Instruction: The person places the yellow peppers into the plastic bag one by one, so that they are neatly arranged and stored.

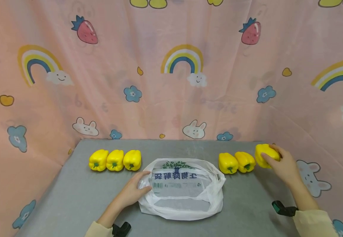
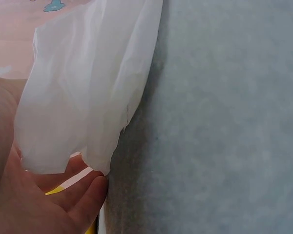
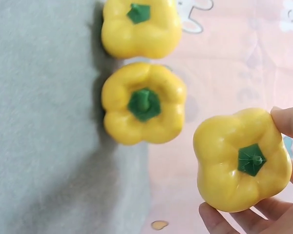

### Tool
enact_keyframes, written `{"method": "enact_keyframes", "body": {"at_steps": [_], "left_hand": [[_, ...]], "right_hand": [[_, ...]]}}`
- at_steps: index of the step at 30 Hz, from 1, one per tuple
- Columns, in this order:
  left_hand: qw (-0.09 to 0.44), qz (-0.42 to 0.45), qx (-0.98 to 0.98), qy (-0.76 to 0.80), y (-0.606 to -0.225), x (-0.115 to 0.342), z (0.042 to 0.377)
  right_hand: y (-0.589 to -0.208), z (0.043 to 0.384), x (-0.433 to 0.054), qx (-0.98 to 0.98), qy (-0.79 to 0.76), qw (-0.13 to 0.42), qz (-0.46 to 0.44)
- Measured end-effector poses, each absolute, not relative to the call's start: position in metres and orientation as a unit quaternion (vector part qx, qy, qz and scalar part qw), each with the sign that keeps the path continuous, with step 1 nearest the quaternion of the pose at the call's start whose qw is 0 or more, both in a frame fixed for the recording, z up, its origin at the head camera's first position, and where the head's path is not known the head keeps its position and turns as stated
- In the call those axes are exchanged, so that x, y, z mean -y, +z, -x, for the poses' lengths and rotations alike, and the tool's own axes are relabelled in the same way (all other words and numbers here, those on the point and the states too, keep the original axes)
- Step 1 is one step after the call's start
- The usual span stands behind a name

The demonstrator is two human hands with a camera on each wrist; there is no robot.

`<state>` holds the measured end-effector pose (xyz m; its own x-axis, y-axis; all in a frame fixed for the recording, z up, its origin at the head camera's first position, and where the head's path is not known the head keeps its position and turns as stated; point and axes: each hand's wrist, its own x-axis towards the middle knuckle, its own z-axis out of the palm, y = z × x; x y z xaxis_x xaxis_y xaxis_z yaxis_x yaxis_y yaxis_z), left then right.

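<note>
A white plastic bag [image 1: 183, 213] with a green tree print and dark lettering lies mid-table, its mouth spread wide. My left hand [image 1: 133, 190] holds the bag's left rim, thumb and fingers apart around it; in the left wrist view, the white film [image 2: 88, 87] partly hides the fingers. My right hand [image 1: 288, 166] grips a yellow bell pepper [image 1: 263, 155] with a green stem, lifted at the right end of a row. Two more yellow bell peppers, one farther left [image 1: 228, 163] and one nearer [image 1: 245, 162], stay on the table beside it.
Three yellow bell peppers [image 1: 115, 160] stand in a row at the left back of the grey table [image 1: 70, 197]. A pink curtain [image 1: 109, 49] with cartoon prints hangs behind and at both sides.
</note>
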<state>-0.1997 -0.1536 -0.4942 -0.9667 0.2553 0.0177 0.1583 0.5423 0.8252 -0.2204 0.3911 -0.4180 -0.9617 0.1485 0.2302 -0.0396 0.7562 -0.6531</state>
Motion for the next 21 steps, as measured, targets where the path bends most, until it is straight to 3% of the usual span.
{"method": "enact_keyframes", "body": {"at_steps": [21], "left_hand": [[0.05,-0.112,-0.881,0.457,-0.494,0.153,0.2]], "right_hand": [[-0.398,0.209,-0.332,0.921,0.359,0.151,-0.014]]}}
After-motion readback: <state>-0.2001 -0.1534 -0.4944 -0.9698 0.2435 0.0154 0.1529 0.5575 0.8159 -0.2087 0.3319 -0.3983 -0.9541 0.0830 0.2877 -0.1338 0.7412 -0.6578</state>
